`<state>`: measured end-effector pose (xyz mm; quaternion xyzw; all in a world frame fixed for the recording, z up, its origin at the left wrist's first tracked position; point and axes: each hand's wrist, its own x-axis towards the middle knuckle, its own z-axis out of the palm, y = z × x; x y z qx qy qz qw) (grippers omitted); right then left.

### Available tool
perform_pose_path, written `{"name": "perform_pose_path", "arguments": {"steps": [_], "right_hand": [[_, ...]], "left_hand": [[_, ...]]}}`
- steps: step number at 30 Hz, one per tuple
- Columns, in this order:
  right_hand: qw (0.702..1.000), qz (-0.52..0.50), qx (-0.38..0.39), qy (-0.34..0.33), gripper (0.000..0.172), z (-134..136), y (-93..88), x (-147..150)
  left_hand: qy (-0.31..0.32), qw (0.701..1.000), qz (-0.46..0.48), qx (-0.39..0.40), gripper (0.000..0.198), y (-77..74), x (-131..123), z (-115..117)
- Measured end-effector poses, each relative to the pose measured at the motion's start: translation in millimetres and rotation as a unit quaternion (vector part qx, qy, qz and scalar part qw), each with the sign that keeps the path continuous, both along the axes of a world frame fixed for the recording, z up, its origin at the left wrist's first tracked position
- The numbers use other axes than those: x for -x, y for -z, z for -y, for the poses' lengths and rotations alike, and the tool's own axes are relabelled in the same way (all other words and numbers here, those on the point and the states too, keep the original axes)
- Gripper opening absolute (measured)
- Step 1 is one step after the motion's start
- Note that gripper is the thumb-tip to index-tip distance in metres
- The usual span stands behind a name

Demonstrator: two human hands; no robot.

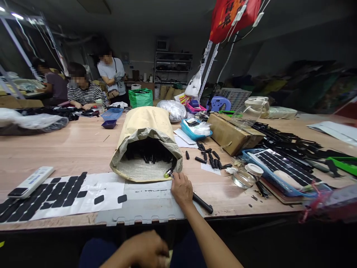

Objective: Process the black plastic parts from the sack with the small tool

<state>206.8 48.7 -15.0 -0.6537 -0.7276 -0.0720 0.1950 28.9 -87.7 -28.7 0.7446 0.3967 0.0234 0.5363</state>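
Note:
My right hand [182, 188] is closed at the front edge of a paper sack's mouth. From its fingertips juts a small metal piece with a yellow-green end [168, 173]. A black rod-shaped tool [203, 203] comes out under the palm side; whether it and the tip are one piece is hidden by the hand. The tan sack [149, 119] lies on its side, mouth towards me, with black pieces [150, 154] inside. Below the table edge, over my lap, my left hand [146, 247] is blurred, its fingers unclear. A grey plastic sheet [139, 212] lies under the sack's front.
Left stand a white label-marked device [32, 181] and a white sheet [108, 182] with black stickers. Right are loose black handles [211, 160], a cardboard box [231, 132], a clear round jar [243, 179] and a blue basket [267, 175]. Co-workers [85, 87] are at the back left.

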Motion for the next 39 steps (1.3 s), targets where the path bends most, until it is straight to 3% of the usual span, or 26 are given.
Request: {"name": "perform_pose_path", "arguments": {"steps": [1,3,4,6,9,13,20,27,30,34,39], "right_hand": [[1.0,-0.001,0.0,0.0,0.021,0,-0.2,0],[1.0,-0.002,0.001,-0.002,0.02,0,-0.6,0],[1.0,-0.003,0.002,-0.003,0.02,0,-0.8,0],[1.0,-0.004,0.004,-0.007,0.019,0,-1.1,-1],[1.0,-0.007,0.0,-0.012,0.021,0,-1.7,-2],[1.0,-0.01,-0.002,-0.014,0.019,1,-3.2,-3],[1.0,-0.004,0.003,-0.014,0.021,1,-2.8,-3],[1.0,-0.004,0.003,-0.011,0.021,1,-0.8,-3],[1.0,-0.002,-0.001,-0.012,0.022,1,-1.7,-2],[1.0,-0.002,0.001,-0.01,0.022,1,-2.9,-2],[1.0,-0.008,0.003,-0.008,0.023,2,-3.7,-1]], "left_hand": [[-0.021,0.999,0.031,-0.005,0.022,-21.1,0,-19],[-0.153,0.984,0.086,-0.034,0.028,-59.4,1,-67],[-0.237,0.965,0.089,-0.066,0.032,-73.6,2,-93],[-0.407,0.897,0.052,-0.163,0.037,-88.5,7,-143],[-0.551,0.809,-0.084,-0.185,0.035,-83.5,16,-203],[-0.594,0.777,-0.15,-0.142,0.037,-65.3,23,-237],[-0.606,0.77,-0.153,-0.127,0.031,-58.5,36,-236],[-0.575,0.795,-0.129,-0.143,0.019,-68.5,39,-216],[-0.506,0.834,-0.071,-0.209,0.015,-69.7,36,-187],[-0.343,0.901,-0.022,-0.267,0.012,-55.1,33,-142],[-0.297,0.9,-0.037,-0.318,0.017,-34.5,32,-121]]}}
